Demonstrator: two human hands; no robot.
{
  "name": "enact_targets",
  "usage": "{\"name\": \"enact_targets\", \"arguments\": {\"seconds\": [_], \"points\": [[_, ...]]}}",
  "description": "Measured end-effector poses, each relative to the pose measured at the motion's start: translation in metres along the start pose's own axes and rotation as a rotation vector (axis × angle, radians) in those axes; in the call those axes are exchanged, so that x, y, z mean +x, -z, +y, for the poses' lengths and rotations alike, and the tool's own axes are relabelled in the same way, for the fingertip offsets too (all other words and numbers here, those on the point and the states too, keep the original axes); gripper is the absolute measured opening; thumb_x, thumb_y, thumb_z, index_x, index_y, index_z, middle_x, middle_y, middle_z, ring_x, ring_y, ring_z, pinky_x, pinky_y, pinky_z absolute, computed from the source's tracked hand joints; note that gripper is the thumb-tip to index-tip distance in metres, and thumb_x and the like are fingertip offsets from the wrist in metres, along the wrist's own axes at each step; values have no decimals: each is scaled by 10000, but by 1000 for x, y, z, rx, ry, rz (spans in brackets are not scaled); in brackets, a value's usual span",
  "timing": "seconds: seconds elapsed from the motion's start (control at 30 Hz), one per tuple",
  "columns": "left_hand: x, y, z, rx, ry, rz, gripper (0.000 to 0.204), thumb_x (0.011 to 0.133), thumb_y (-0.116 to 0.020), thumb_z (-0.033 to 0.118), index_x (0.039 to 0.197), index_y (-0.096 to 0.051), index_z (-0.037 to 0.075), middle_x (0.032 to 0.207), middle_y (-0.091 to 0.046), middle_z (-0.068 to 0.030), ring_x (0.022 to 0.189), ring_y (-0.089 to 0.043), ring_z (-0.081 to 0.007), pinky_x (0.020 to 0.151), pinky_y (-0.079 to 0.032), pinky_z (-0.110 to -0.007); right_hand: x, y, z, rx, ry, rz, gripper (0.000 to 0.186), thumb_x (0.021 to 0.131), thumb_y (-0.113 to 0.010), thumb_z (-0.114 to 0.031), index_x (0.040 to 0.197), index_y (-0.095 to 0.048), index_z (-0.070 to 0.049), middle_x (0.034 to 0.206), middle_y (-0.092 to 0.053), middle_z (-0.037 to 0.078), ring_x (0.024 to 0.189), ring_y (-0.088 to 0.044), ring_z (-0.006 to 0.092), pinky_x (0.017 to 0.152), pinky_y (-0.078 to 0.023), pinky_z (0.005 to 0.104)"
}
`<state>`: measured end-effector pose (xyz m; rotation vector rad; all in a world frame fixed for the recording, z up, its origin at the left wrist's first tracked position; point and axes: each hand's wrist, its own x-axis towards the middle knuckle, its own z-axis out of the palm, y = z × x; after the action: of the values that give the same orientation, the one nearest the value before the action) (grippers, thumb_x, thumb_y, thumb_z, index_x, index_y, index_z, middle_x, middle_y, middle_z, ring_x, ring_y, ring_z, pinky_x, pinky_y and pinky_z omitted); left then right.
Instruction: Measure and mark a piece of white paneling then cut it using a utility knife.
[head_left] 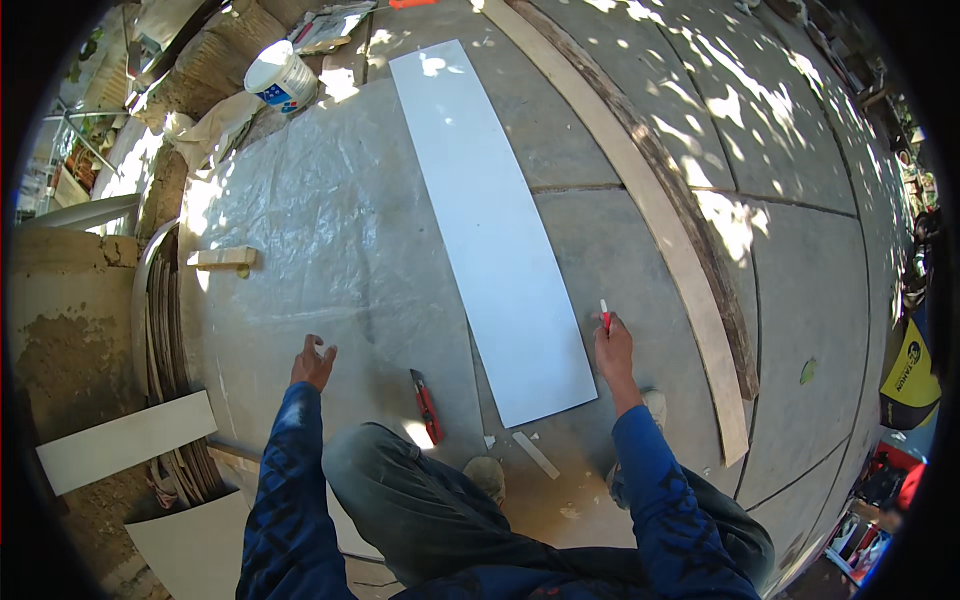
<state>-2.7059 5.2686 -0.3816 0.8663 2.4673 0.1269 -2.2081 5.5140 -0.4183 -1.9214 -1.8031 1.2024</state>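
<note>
I find the smooth, rectangular white panel (495,240) flat between the hands, unmarked as far as I can tell; a narrow pale strip (536,454) lies detached near its end, the red utility knife (426,408) unheld; right hand (613,352) pinches a slim red-and-white tool (605,314), left hand (313,365) half-curled, apparently empty, over crinkled translucent sheeting (290,190)

Left hand (314,366): free room ahead over plastic sheet (310,215); red cutter (427,410) obstructs rightward.

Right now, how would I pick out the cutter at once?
Start from the long white board in the middle. Left of its near end, toward the left hand, lies the cutter, red with a dark tip. The red stick nearby is smaller, white-tipped and held in the right hand, while the cutter lies untouched.
</note>
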Motion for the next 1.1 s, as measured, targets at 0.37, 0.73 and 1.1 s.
{"name": "enact_targets", "arguments": {"seconds": [0.37,0.73,1.1], "points": [[-25,-39,-32,15,-73,-210,612,843,-693,452,1330,-526,122,1100,-664,-228,1091,-621,-383,943,-487,-445,-32,-39,4,-167,-89,70,360,796,-745,-297,1007,-611,-37,996,-636,153,918,-644,353,794,-511,464],[33,-111,186,-170,6,-413,665,866,-582,537,1294,-574,29,1278,-598,-213,1232,-517,-402,1052,-411,-462,-35,-48,-28,-125,-184,17,423,817,-724,-257,1148,-563,-47,1074,-656,169,1011,-647,351,851,-515,449],[-24,-182,230,-701,265,73,467,815,-728,303,1130,-611,-21,1024,-632,-159,982,-578,-297,848,-478,-425,-34,-43,0,-128,-193,84,354,792,-743,-305,972,-639,-18,942,-677,159,897,-669,334,811,-521,425]]}}
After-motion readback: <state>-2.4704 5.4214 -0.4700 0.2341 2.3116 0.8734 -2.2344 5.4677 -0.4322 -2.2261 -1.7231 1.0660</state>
